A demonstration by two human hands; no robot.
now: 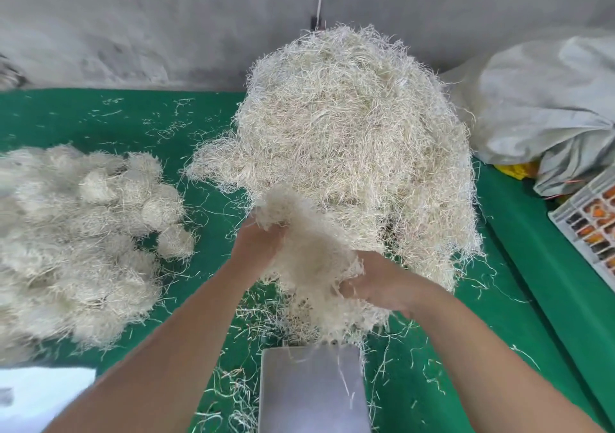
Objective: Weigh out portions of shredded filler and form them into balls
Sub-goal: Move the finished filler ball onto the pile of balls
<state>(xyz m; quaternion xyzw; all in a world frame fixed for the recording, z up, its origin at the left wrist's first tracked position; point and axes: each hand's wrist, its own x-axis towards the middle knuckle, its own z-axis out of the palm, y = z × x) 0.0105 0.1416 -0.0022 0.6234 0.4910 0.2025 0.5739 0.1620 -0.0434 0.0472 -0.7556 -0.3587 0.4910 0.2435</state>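
On the green table [100, 123], both hands, left hand [258, 237] and right hand [379, 281], curl fingers around a filler tuft [309, 252] above the scale pan [312, 389] at six o'clock, likely for weighing.

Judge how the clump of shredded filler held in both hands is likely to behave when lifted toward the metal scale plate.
The clump probably sags and stretches: it droops between the left hand and right hand. It looks light for its bulk, being airy tangled strands. It will likely shed, since loose strands already lie on the green mat and scale plate.
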